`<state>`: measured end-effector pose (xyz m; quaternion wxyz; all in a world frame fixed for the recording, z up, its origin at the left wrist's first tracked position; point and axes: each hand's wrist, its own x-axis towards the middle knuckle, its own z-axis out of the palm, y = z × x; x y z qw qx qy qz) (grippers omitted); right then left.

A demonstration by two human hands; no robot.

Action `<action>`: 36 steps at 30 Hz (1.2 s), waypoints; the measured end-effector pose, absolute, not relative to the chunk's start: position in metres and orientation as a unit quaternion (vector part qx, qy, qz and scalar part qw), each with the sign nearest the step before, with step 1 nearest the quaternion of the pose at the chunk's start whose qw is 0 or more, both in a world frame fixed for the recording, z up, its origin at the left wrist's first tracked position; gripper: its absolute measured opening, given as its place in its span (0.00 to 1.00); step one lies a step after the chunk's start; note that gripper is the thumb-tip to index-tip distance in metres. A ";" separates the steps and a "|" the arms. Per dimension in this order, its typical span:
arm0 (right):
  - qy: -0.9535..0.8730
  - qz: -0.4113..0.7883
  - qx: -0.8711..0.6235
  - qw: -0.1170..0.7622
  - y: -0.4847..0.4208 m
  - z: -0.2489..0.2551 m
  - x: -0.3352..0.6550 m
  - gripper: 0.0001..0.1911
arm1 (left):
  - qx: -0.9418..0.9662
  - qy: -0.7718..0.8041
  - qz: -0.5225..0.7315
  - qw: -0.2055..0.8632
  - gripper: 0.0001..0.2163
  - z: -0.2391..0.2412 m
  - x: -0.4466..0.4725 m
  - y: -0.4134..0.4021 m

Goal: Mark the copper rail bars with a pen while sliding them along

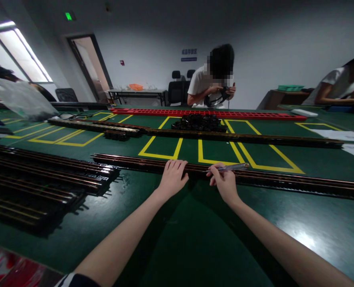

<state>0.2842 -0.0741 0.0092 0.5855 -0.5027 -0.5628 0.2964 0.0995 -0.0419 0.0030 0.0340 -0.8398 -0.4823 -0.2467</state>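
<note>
Your left hand (pixel 172 177) lies flat and open, fingers draped over the long dark rail (pixel 284 181) that runs across the green table (pixel 194 239) in front of you. Just beside it, your right hand (pixel 223 183) is closed around a slim clear-handled tool (pixel 232 167), which lies nearly level along the rail's far edge and points away to the right. To the left of your left hand sits a stack of rails (pixel 45 175). Beyond both hands are yellow floor-style markings (pixel 206 153), a pile of black parts (pixel 199 121) and a red strip (pixel 206 114).
</note>
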 end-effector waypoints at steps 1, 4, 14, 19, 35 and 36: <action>-0.563 0.296 -0.503 0.585 -0.074 0.009 0.284 0.21 | -0.840 -0.483 -0.245 0.035 0.16 0.003 0.100 -0.042; -0.565 0.297 -0.505 0.582 -0.075 0.010 0.284 0.20 | -0.840 -0.486 -0.239 0.033 0.16 0.004 0.100 -0.042; -0.559 0.299 -0.504 0.587 -0.075 0.010 0.283 0.20 | -0.840 -0.485 -0.243 0.025 0.17 0.003 0.099 -0.042; -0.557 0.299 -0.500 0.592 -0.074 0.008 0.283 0.19 | -0.840 -0.486 -0.239 0.039 0.16 0.004 0.100 -0.042; -0.561 0.306 -0.499 0.585 -0.072 0.005 0.285 0.20 | -0.839 -0.489 -0.237 0.034 0.17 0.004 0.100 -0.042; -0.561 0.305 -0.500 0.585 -0.072 0.006 0.285 0.20 | -0.839 -0.489 -0.237 0.034 0.17 0.004 0.100 -0.042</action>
